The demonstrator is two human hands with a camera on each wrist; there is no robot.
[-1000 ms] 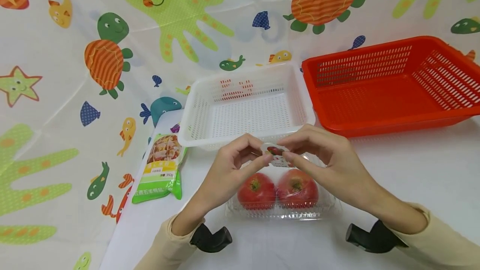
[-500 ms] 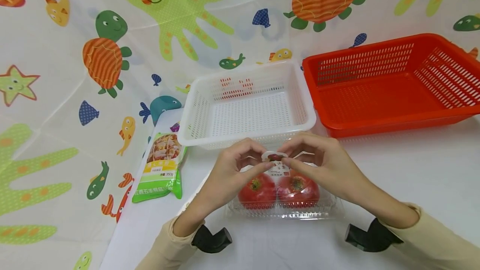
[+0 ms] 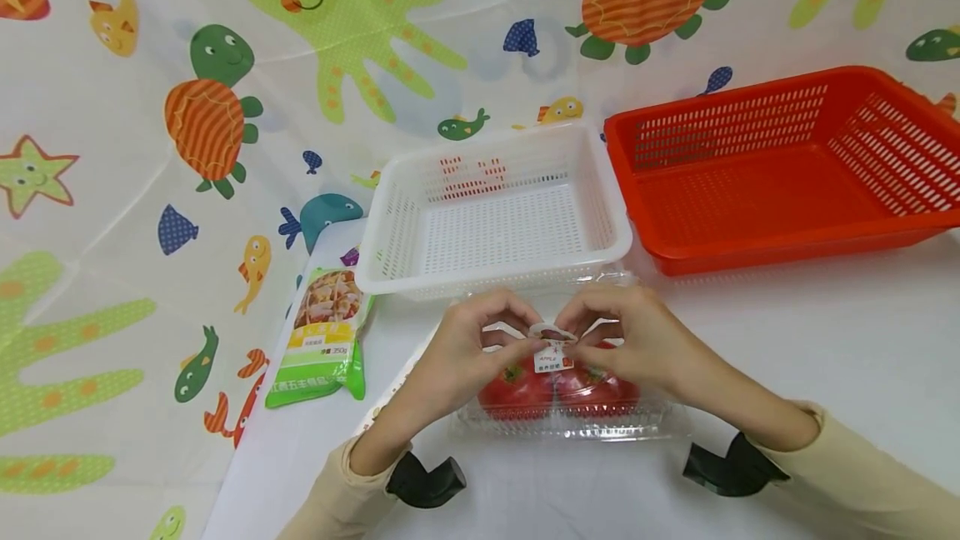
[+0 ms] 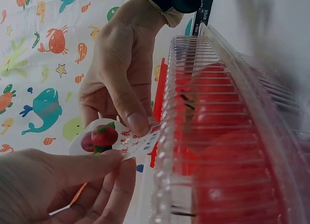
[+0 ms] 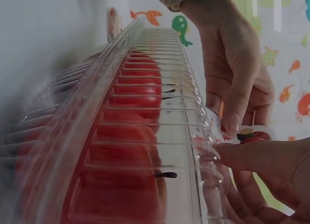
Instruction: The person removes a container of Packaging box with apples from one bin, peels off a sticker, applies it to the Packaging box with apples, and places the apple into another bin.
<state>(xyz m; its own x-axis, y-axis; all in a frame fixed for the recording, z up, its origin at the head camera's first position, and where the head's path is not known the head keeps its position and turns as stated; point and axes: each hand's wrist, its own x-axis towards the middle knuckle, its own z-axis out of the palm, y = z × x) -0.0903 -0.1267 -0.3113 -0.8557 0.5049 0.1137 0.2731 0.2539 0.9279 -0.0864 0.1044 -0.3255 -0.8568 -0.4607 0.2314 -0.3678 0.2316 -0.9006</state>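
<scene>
Two red apples (image 3: 517,390) sit in a clear plastic clamshell box (image 3: 570,427) on the white table. Over the box's lid, my left hand (image 3: 480,344) and right hand (image 3: 630,340) pinch a white label sticker (image 3: 553,358) by its two sides, between thumb and forefinger. In the left wrist view, red fruit and red lettering are printed on the sticker (image 4: 104,136). Its lower part lies down against the lid, while the upper part is bent up between my fingers. From the right wrist view, the apples (image 5: 138,88) show through the ribbed box wall, and the sticker is mostly hidden.
A white plastic basket (image 3: 495,280) stands behind the box, touching or nearly touching a red basket (image 3: 795,248) to its right. At the left lies a green and yellow food packet (image 3: 322,336). A cloth printed with sea animals (image 3: 450,48) hangs behind.
Both hands have come down and nearer to me with the sticker, from above the box's back part onto its lid. The sticker's lower, printed part now lies over the apples.
</scene>
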